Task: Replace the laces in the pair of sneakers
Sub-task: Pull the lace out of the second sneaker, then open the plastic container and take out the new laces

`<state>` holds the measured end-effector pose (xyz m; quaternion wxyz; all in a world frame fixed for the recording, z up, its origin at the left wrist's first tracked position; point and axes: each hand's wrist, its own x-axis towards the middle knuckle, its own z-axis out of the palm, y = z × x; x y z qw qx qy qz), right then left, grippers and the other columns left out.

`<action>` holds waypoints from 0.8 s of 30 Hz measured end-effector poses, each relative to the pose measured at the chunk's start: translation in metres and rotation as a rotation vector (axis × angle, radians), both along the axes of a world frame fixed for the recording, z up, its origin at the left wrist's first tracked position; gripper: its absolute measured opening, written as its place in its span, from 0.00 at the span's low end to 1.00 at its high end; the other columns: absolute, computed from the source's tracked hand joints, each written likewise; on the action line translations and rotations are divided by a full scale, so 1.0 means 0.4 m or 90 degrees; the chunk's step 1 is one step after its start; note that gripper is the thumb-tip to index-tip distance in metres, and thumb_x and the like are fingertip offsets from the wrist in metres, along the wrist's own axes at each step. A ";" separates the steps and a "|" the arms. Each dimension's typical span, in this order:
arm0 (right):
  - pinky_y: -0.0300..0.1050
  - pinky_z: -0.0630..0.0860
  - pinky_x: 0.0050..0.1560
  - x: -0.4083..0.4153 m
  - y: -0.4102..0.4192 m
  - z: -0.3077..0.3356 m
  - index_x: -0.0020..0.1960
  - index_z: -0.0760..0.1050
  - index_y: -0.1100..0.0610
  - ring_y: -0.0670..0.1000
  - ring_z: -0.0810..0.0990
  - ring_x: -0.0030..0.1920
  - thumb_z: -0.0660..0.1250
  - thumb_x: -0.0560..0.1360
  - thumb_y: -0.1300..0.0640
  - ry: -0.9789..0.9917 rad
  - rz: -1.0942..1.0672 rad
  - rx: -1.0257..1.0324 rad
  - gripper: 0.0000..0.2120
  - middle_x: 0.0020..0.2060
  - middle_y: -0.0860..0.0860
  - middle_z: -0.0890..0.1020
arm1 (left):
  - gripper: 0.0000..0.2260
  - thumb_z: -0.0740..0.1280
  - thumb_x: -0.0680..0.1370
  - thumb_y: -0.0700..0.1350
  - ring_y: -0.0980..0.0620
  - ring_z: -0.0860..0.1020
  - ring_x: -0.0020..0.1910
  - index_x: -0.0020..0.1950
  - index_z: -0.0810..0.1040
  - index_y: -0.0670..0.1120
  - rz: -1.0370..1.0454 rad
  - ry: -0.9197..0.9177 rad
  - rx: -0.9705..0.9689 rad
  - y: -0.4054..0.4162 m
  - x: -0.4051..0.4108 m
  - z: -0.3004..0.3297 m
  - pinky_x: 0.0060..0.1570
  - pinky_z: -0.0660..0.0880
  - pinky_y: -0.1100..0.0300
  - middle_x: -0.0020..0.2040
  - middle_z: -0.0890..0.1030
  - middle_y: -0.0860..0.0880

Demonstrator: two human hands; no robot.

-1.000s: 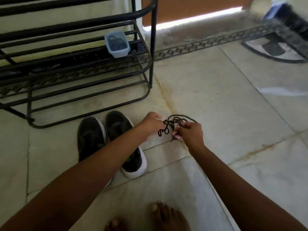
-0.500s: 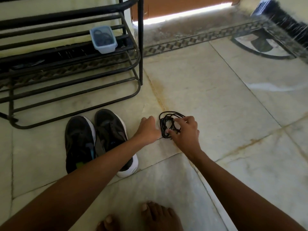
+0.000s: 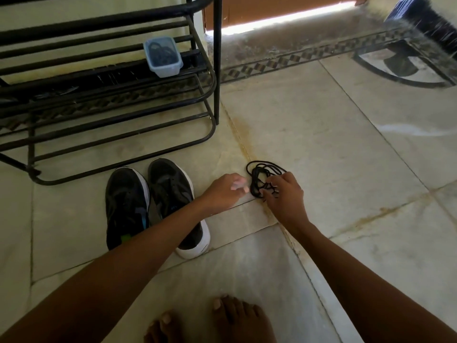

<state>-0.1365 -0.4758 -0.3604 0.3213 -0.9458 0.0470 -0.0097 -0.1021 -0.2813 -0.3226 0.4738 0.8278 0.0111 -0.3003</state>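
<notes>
Both hands have come down since a second ago — the black lace bundle (image 3: pixel 263 177) now lies on the floor, right hand (image 3: pixel 284 194) pinching its near edge, left hand (image 3: pixel 226 191) loosely curled and empty just beside it at nine o'clock, sneakers (image 3: pixel 158 204) farther that way.

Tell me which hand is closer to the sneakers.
Left. The left hand hovers just right of the sneakers; the right hand is farther right, on the laces.

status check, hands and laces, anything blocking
Right hand fingers on black lace bundle on floor. Left hand beside it, holding nothing, blurred. Sneakers side by side, left of the hands. Nothing in the way.
</notes>
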 end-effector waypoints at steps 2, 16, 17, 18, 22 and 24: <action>0.51 0.80 0.50 -0.006 0.024 0.016 0.55 0.81 0.54 0.51 0.79 0.47 0.75 0.73 0.57 -0.044 -0.004 0.070 0.10 0.48 0.48 0.77 | 0.09 0.68 0.82 0.44 0.50 0.79 0.61 0.62 0.81 0.46 0.077 0.022 -0.073 0.020 0.001 0.012 0.58 0.75 0.58 0.61 0.82 0.47; 0.41 0.80 0.48 0.145 0.310 0.316 0.50 0.83 0.54 0.45 0.83 0.43 0.76 0.74 0.55 -0.091 0.117 0.412 0.07 0.40 0.48 0.85 | 0.07 0.70 0.80 0.39 0.46 0.84 0.50 0.50 0.82 0.51 0.406 -0.291 -0.129 0.292 0.004 0.279 0.49 0.81 0.50 0.51 0.84 0.44; 0.40 0.79 0.48 0.165 0.331 0.340 0.50 0.83 0.55 0.43 0.83 0.42 0.76 0.74 0.56 -0.105 0.127 0.409 0.06 0.39 0.48 0.85 | 0.07 0.70 0.79 0.39 0.45 0.84 0.49 0.49 0.82 0.52 0.408 -0.312 -0.113 0.310 0.021 0.307 0.50 0.81 0.49 0.50 0.84 0.43; 0.39 0.79 0.46 0.180 0.347 0.359 0.50 0.83 0.56 0.42 0.82 0.41 0.75 0.74 0.57 -0.126 0.129 0.401 0.06 0.39 0.47 0.84 | 0.08 0.70 0.79 0.39 0.45 0.84 0.49 0.49 0.82 0.52 0.411 -0.331 -0.096 0.324 0.038 0.327 0.51 0.81 0.50 0.49 0.84 0.44; 0.29 0.75 0.42 0.279 0.406 0.448 0.52 0.82 0.57 0.40 0.82 0.41 0.72 0.76 0.57 -0.197 0.128 0.335 0.06 0.41 0.46 0.84 | 0.06 0.68 0.80 0.40 0.51 0.82 0.50 0.53 0.81 0.50 0.407 -0.373 -0.022 0.369 0.141 0.411 0.49 0.77 0.59 0.48 0.83 0.51; 0.28 0.76 0.41 0.350 0.430 0.469 0.50 0.82 0.59 0.42 0.81 0.40 0.72 0.75 0.57 -0.198 0.117 0.262 0.06 0.40 0.48 0.84 | 0.09 0.66 0.81 0.40 0.52 0.80 0.51 0.59 0.80 0.48 0.398 -0.361 0.007 0.368 0.199 0.432 0.46 0.74 0.61 0.51 0.82 0.51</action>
